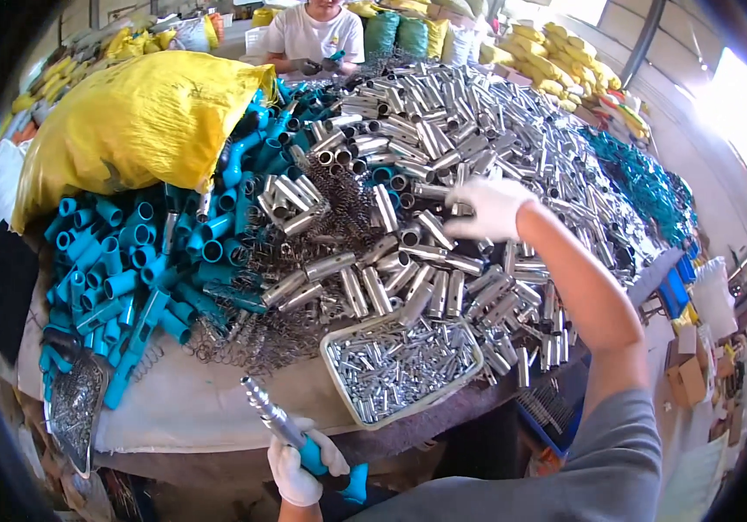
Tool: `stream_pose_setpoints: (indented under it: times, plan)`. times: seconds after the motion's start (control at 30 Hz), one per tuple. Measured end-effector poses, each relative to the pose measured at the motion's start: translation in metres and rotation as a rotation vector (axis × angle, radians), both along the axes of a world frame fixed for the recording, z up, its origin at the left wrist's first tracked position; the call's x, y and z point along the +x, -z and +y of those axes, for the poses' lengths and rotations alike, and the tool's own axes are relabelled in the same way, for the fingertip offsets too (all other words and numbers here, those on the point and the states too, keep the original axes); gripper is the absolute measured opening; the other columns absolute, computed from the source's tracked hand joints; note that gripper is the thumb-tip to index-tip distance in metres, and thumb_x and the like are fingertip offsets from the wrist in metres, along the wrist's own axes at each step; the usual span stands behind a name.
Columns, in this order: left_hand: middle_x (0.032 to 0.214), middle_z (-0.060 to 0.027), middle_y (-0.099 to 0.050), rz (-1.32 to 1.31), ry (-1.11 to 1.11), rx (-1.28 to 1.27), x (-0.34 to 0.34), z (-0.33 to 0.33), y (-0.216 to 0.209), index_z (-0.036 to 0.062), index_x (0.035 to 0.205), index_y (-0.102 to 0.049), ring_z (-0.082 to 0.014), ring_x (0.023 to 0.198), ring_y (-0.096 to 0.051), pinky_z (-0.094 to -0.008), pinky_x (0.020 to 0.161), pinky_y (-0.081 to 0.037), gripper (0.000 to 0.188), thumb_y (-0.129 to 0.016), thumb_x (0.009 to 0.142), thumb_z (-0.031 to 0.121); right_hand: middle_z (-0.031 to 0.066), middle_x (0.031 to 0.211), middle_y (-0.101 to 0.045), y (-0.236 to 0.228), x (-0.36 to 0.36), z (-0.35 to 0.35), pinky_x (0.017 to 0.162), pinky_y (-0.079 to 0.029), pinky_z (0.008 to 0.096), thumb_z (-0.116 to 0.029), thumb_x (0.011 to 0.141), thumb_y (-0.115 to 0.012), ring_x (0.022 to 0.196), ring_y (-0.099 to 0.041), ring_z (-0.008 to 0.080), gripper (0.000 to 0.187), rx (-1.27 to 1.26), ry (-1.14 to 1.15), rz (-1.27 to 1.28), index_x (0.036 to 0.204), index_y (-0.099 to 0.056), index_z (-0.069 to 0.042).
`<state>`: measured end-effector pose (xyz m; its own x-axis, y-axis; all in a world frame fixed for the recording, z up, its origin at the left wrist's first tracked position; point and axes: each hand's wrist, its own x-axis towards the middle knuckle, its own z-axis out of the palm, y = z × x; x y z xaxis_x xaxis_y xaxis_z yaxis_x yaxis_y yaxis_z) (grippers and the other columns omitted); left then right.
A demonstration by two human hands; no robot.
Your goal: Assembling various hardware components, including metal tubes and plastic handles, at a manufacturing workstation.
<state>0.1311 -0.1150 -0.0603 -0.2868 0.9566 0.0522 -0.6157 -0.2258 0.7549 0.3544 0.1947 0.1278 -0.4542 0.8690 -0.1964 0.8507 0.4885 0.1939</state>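
My left hand [298, 472], in a white glove, is wrapped round a tool with a silver shaft and teal handle [280, 424]. Its stepped metal tip points up and left, in front of the table's near edge. My right hand [488, 210], also gloved in white, reaches over a large heap of short silver metal tubes [426, 165]. The thumb and fingers are spread apart, with nothing visible between them. Below that hand, nearer me, a pale tray [365, 419] holds many small metal pins [404, 370].
Teal plastic pipe-like handles [121, 261] pile up at the left under a yellow sack [139, 117]. Thin springs [339, 204] tangle mid-table. A tray of small parts [76, 404] sits at the near left corner. Across the table is another person [317, 39]; stacked sacks [556, 56] stand behind.
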Motion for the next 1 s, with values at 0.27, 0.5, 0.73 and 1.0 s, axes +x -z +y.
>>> stream_pose_setpoints:
  times: [0.27,0.5,0.73,1.0]
  plan:
    - [0.061,-0.0111,-0.049,0.096,0.067,-0.045,0.007,-0.006,-0.004,0.0007,0.113,-0.044,-0.021,0.044,-0.05,-0.034,0.041,-0.046,0.05,-0.053,0.088,0.043,0.0117,0.097,-0.066,0.027,0.057,-0.047,0.078,-0.05,0.0288,-0.019,0.085,-0.059,0.085,-0.064,0.019,0.03,0.148,0.284,1.31,0.11,-0.063,-0.004]
    - [0.077,-0.0014,-0.056,0.394,0.417,-0.079,0.048,-0.025,-0.021,0.0001,0.116,-0.053,-0.0085,0.064,-0.051,-0.0236,0.061,-0.043,0.035,-0.057,0.09,0.024,0.0241,0.11,-0.058,0.077,0.04,-0.167,0.092,-0.045,0.0429,-0.002,0.085,-0.059,0.102,-0.06,0.0304,0.084,-0.584,-0.262,2.178,0.148,-0.008,-0.021]
    - [0.073,-0.0045,-0.056,0.464,0.537,-0.087,0.071,-0.033,-0.038,-0.0032,0.113,-0.054,-0.0107,0.06,-0.052,-0.0239,0.055,-0.041,0.051,-0.058,0.089,0.042,0.0237,0.116,-0.053,0.089,0.034,-0.239,0.085,-0.048,0.0393,-0.014,0.088,-0.057,0.101,-0.058,0.0302,0.043,-0.682,-0.468,1.668,0.126,-0.038,-0.005]
    - [0.071,-0.0059,-0.059,0.728,0.64,-0.061,0.088,-0.048,-0.047,-0.0015,0.102,-0.059,-0.0127,0.062,-0.056,-0.0256,0.059,-0.044,0.024,-0.058,0.082,0.013,0.0193,0.126,-0.051,0.035,0.085,-0.238,0.091,-0.047,0.0378,0.004,0.08,-0.061,0.112,-0.054,0.0354,0.033,-0.719,-0.866,0.874,0.111,-0.064,-0.006]
